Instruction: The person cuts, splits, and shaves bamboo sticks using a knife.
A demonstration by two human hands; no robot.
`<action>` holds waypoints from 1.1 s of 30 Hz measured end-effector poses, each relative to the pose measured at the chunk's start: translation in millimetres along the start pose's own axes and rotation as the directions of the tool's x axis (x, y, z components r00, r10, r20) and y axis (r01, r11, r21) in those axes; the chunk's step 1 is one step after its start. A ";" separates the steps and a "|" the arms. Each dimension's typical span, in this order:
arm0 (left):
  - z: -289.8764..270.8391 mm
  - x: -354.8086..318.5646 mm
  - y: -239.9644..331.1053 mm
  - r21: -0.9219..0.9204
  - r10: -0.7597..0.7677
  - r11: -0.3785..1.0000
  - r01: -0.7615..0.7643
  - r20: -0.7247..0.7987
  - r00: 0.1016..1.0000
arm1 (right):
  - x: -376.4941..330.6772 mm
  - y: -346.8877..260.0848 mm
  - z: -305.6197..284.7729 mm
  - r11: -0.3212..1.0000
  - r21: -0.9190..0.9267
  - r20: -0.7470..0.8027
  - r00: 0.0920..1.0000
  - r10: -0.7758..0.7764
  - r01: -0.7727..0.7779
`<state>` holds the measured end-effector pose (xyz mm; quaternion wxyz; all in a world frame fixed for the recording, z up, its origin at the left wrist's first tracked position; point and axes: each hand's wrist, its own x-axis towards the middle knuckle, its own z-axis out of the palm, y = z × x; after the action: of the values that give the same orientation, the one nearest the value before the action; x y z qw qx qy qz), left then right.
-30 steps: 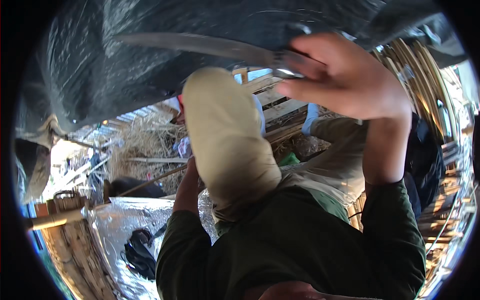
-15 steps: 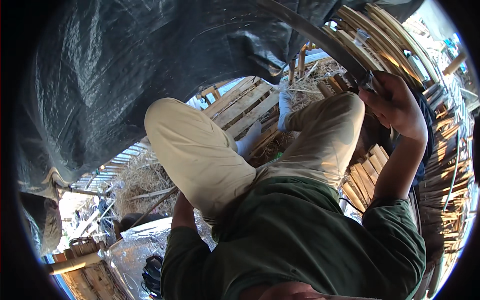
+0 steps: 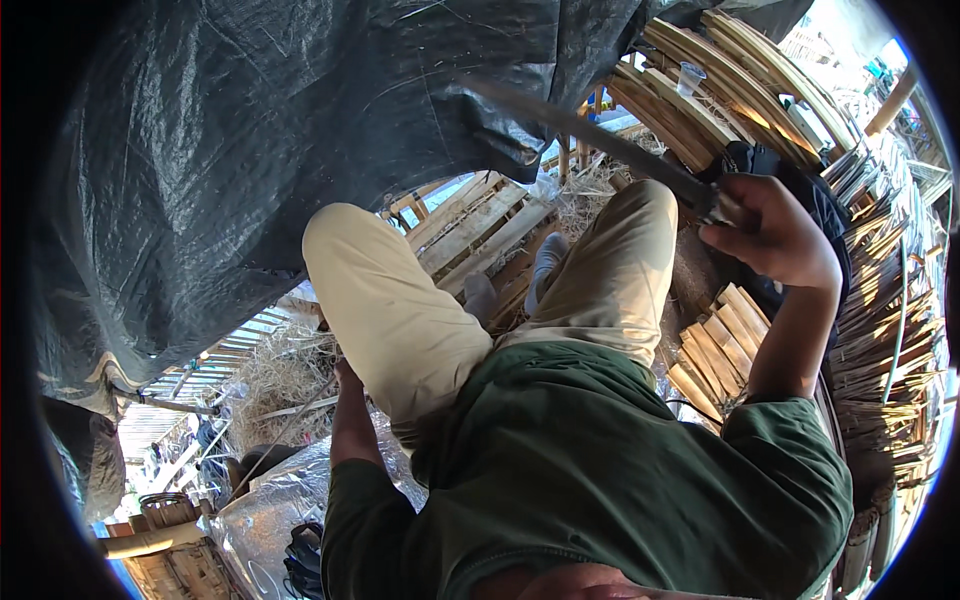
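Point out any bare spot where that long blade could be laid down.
The wooden slats between the knees, beside the feet, look barest. Right of the right hand holding the blade, bamboo strips crowd everything. Straw covers the left.

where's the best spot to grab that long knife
By the handle end, where the right hand already wraps it, coming from the person's right. The knife runs as a long, thin, dark blade up and to the left from that fist, so all bare metal lies that way; the handle itself is hidden in the grip.

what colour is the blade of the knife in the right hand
Dark grey, dull metal blade, seen in the head view, held by the right hand.
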<state>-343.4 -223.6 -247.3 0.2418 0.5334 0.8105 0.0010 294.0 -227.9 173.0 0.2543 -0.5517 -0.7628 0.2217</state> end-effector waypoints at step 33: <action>-154.4 85.6 20.7 0.209 -0.066 0.978 -0.025 0.415 0.908 | 284.7 102.1 349.4 0.965 0.119 0.803 0.594 0.045 -0.234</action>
<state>-413.1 -101.1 -139.1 0.3527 0.5351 0.7408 -0.2015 72.8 53.6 -119.2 -0.0715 -0.4236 -0.7220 0.5423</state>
